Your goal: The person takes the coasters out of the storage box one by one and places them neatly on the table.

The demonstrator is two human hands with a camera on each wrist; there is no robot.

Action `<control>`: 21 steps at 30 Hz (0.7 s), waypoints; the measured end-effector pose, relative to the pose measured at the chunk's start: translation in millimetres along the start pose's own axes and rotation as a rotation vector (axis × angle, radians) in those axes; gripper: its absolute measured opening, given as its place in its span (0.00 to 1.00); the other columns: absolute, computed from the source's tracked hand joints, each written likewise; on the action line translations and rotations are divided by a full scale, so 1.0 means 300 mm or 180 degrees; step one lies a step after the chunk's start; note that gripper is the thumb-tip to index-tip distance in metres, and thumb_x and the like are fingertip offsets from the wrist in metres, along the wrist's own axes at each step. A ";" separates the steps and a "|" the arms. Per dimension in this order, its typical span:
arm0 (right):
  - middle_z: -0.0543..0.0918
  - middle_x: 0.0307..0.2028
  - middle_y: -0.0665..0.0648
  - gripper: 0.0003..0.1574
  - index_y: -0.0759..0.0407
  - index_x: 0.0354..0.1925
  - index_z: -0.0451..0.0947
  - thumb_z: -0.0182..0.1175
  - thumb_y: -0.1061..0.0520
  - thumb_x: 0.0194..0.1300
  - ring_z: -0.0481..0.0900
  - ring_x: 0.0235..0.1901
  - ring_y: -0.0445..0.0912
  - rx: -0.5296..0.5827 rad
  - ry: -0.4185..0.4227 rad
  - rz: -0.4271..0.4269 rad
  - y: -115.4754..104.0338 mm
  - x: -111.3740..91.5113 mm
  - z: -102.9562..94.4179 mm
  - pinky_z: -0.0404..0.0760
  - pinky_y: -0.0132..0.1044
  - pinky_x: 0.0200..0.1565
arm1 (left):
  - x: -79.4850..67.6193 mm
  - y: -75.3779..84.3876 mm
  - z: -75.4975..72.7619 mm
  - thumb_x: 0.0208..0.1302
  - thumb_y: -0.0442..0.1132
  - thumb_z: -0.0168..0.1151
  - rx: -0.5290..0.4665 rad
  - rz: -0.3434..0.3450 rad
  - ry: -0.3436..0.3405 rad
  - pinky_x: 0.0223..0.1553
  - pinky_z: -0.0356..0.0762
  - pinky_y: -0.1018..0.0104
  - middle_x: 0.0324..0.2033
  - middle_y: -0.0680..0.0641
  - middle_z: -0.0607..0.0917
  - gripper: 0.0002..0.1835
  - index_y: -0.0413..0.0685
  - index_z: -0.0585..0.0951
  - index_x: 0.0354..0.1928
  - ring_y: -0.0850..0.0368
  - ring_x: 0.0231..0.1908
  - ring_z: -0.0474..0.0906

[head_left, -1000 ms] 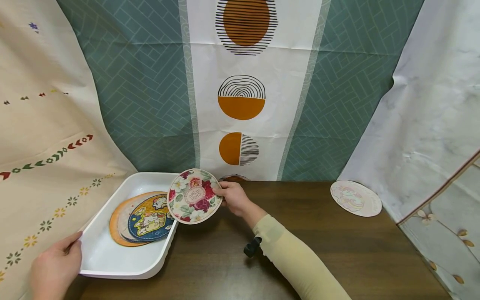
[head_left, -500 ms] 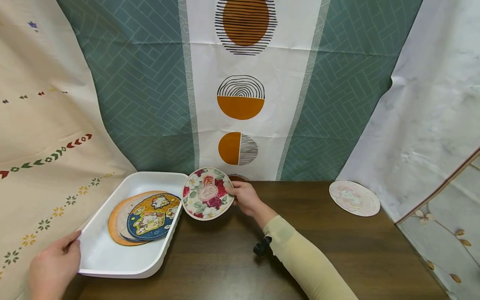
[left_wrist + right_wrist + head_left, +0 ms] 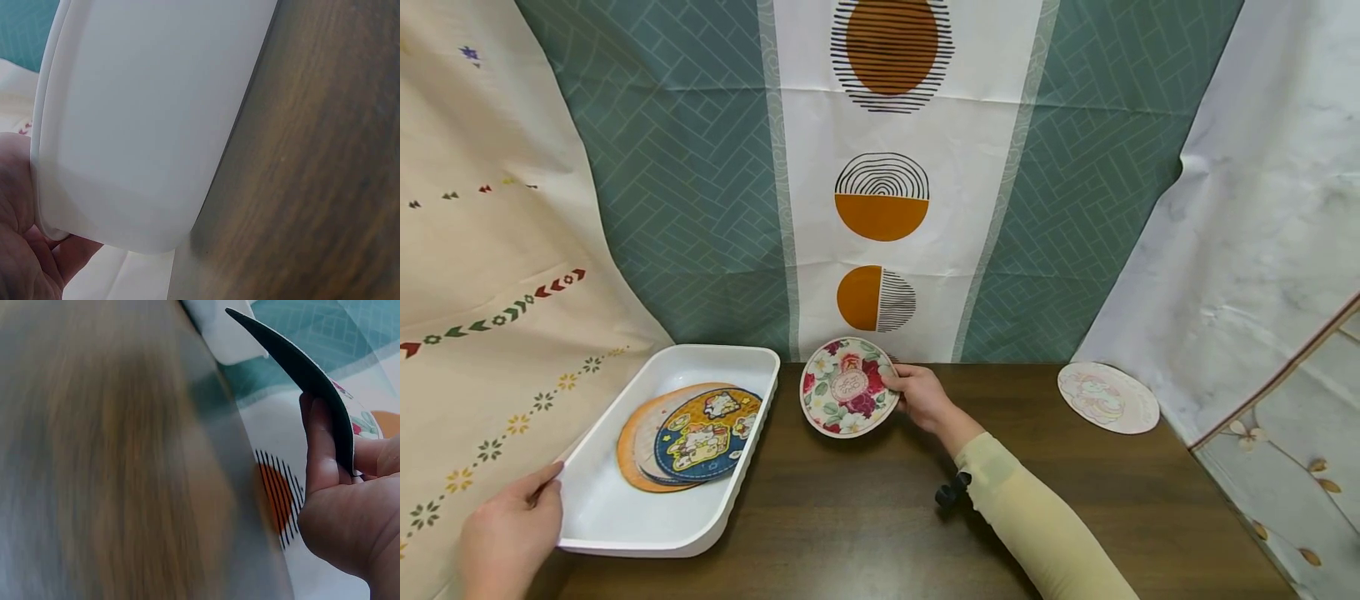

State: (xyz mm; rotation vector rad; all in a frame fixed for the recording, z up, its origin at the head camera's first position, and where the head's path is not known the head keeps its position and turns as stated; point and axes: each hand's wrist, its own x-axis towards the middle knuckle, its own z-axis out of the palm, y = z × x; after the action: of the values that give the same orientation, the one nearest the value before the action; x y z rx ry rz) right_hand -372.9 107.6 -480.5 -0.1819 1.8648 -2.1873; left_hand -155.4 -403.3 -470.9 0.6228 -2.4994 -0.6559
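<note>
My right hand [image 3: 925, 400] pinches the right edge of a round floral mat [image 3: 848, 388], thumb on the printed face and fingers beneath. In the right wrist view the mat's dark underside [image 3: 306, 372] shows, held above the table. With my left hand [image 3: 512, 529] I grip the near left rim of a white plastic tray [image 3: 647, 533]. The left wrist view has the tray's outer wall [image 3: 144, 125], with the hand [image 3: 22, 219] at its corner. Inside the tray several round mats overlap, a blue and yellow cartoon mat [image 3: 703, 437] on top and an orange one [image 3: 628, 450] underneath.
A pale pink round mat [image 3: 1108, 397] with a unicorn-like print lies at the back right of the brown wooden table [image 3: 880, 517]. Patterned cloths hang along the back [image 3: 700, 167], the left [image 3: 482, 275] and the right [image 3: 1262, 217].
My right hand has carried the floral mat to the right, from over the tray's right rim to above the table beside it. The left hand stays on the tray.
</note>
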 end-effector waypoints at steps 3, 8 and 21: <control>0.91 0.38 0.53 0.25 0.76 0.72 0.76 0.60 0.64 0.83 0.89 0.31 0.40 -0.0018 0.0023 0.0017 0.003 -0.006 -0.040 0.87 0.30 0.32 | 0.001 -0.001 0.000 0.77 0.32 0.59 0.0006 0.0018 -0.0006 0.61 0.75 0.30 0.59 0.27 0.85 0.18 0.30 0.85 0.61 0.19 0.63 0.78; 0.92 0.41 0.54 0.26 0.77 0.73 0.75 0.59 0.64 0.84 0.90 0.35 0.41 0.0001 0.0072 0.0061 0.011 -0.018 -0.110 0.91 0.33 0.37 | 0.004 0.003 0.001 0.76 0.32 0.59 -0.0002 0.0017 -0.0004 0.62 0.75 0.30 0.59 0.26 0.85 0.18 0.30 0.85 0.62 0.20 0.63 0.78; 0.92 0.45 0.55 0.28 0.75 0.76 0.72 0.57 0.63 0.86 0.91 0.39 0.42 -0.0130 0.0217 0.0104 0.013 -0.041 -0.260 0.92 0.36 0.41 | 0.005 0.010 0.011 0.79 0.33 0.57 0.0015 -0.0268 -0.0126 0.63 0.75 0.29 0.61 0.27 0.84 0.19 0.29 0.83 0.64 0.20 0.65 0.78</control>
State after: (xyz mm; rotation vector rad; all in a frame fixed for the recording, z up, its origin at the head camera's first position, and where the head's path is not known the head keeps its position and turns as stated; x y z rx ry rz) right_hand -381.2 184.5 -496.5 -0.0849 1.9359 -2.1606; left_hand -159.2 -400.8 -471.3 0.7267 -2.5231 -0.6998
